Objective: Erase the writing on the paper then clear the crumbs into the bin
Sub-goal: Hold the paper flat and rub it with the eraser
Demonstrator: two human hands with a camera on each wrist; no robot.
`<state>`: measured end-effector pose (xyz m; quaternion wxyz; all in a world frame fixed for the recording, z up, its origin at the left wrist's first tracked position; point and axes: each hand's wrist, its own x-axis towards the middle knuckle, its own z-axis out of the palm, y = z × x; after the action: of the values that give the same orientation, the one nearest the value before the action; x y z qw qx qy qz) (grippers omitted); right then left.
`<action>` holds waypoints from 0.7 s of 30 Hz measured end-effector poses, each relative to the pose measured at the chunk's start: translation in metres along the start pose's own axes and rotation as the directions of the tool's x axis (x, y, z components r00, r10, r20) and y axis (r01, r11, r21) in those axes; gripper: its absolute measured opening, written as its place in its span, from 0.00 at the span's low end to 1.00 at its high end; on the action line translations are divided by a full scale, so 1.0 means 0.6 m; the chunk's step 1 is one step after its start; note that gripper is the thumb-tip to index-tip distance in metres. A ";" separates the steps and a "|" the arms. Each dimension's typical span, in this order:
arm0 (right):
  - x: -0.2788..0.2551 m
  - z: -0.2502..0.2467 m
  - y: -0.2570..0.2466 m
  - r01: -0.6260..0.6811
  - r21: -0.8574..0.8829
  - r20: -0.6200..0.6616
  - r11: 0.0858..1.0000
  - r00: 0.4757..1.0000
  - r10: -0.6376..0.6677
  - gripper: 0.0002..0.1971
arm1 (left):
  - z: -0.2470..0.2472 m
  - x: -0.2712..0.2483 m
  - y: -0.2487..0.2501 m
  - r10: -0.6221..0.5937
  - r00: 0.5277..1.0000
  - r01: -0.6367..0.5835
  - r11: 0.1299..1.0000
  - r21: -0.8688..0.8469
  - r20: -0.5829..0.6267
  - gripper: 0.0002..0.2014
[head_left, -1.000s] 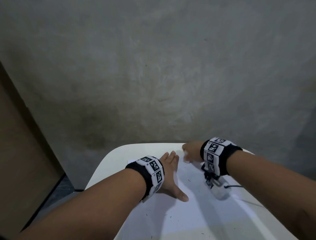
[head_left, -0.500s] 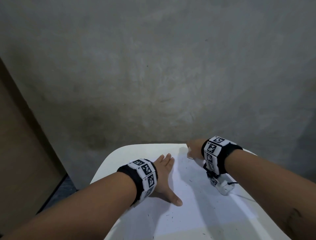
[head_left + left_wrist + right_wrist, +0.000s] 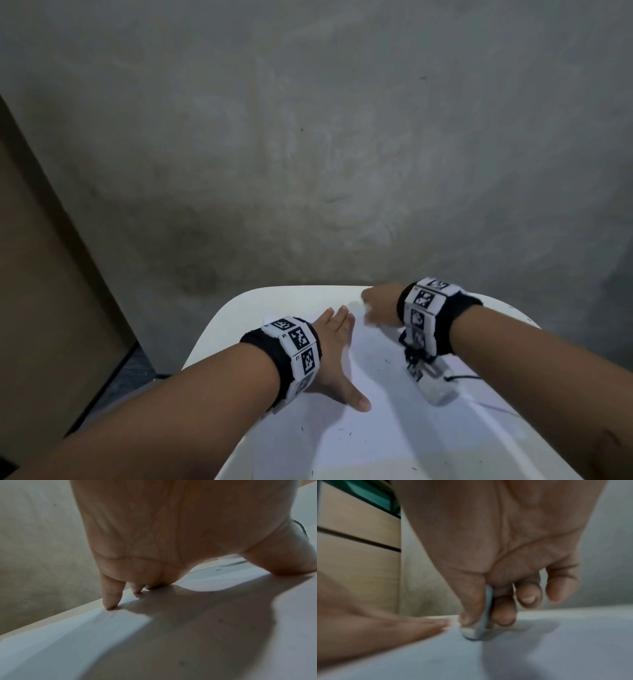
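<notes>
R hand (image 3: 378, 303) w/ eraser (image 3: 478, 631) slid left.

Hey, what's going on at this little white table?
A person is rubbing pencil marks off a sheet of paper on a white table. The left hand lies flat on the sheet, fingers pressing it down. The right hand pinches a white eraser against the paper near the far edge. Dark eraser crumbs lie scattered over the sheet; no bin is in view.
</notes>
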<state>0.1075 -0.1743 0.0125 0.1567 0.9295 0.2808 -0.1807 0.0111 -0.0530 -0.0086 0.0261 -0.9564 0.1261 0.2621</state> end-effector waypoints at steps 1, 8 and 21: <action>-0.001 -0.003 0.016 -0.036 0.008 -0.019 0.999 0.999 0.036 0.06 | 0.001 0.001 -0.001 -0.006 1.000 0.006 1.000 -0.003 -0.001 0.66; 0.012 0.009 -0.001 0.054 -0.112 -0.012 0.992 0.998 -0.055 0.07 | -0.005 -0.003 0.003 -0.006 1.000 0.006 1.000 0.010 0.010 0.66; 0.013 0.002 -0.017 0.046 -0.177 -0.005 0.983 0.999 -0.048 0.13 | -0.002 -0.001 0.002 -0.001 1.000 0.001 1.000 -0.003 0.005 0.67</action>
<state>0.1074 -0.1632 0.0064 0.2331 0.9058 0.3186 -0.1542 0.0108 -0.0540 -0.0072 0.0249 -0.9559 0.1250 0.2647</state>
